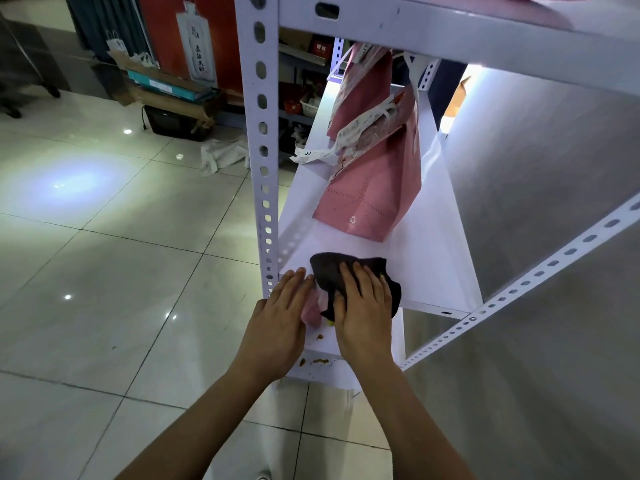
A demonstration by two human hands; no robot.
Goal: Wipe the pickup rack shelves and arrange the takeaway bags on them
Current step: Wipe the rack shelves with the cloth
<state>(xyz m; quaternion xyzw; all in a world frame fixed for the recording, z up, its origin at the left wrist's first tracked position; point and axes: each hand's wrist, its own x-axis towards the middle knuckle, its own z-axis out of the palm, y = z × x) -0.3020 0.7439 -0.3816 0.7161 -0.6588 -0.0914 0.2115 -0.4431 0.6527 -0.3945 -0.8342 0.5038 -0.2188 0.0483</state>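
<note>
A white metal rack shelf runs away from me at waist height. On its near end lies a dark brown cloth, and my right hand presses flat on it with fingers spread. My left hand rests flat beside it at the shelf's left front corner, over something pink and white that is mostly hidden. A pink takeaway bag with a long receipt stands further along the same shelf. Brown crumbs and smears dot the lower shelf edge below my hands.
A perforated white upright stands left of my hands, and a diagonal brace crosses on the right. The upper shelf overhangs. A grey wall is behind the rack. Boxes, a black crate and a white rag lie on the tiled floor.
</note>
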